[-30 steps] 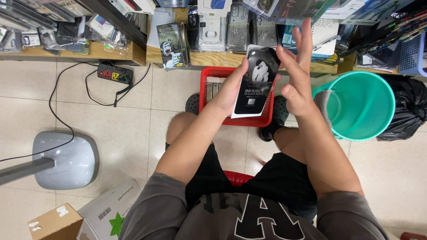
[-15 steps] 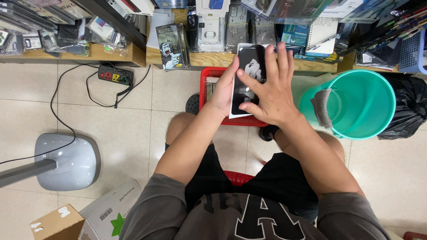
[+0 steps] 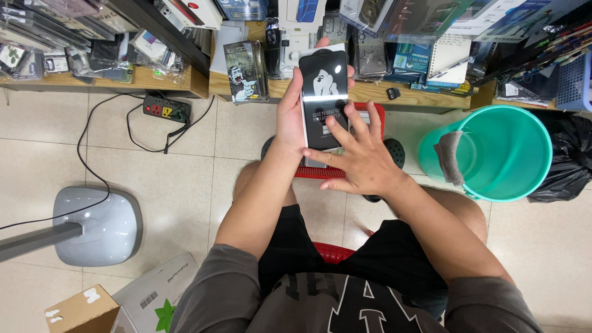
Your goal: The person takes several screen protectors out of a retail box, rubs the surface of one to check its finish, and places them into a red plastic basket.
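Note:
My left hand (image 3: 291, 114) holds a flat black and white package (image 3: 324, 92) upright in front of me, gripping its left edge. My right hand (image 3: 361, 157) lies with spread fingers over the package's lower end, fingertips touching its face. Beneath both hands a red plastic basket (image 3: 376, 114) stands on the tiled floor, mostly hidden by my hands and the package. I sit on a red stool (image 3: 333, 251), with my knees on either side of the basket.
A teal bucket (image 3: 493, 154) with a grey rag on its rim stands to the right, beside a black rubbish bag (image 3: 570, 160). Low wooden shelves (image 3: 154, 80) ahead carry many packaged goods. A power strip (image 3: 166, 110), a grey fan base (image 3: 98, 225) and cardboard boxes (image 3: 80, 311) are on the left.
My right hand has come down from the package's top edge to its lower end, sliding over its face. The left hand keeps holding the package, now a little higher.

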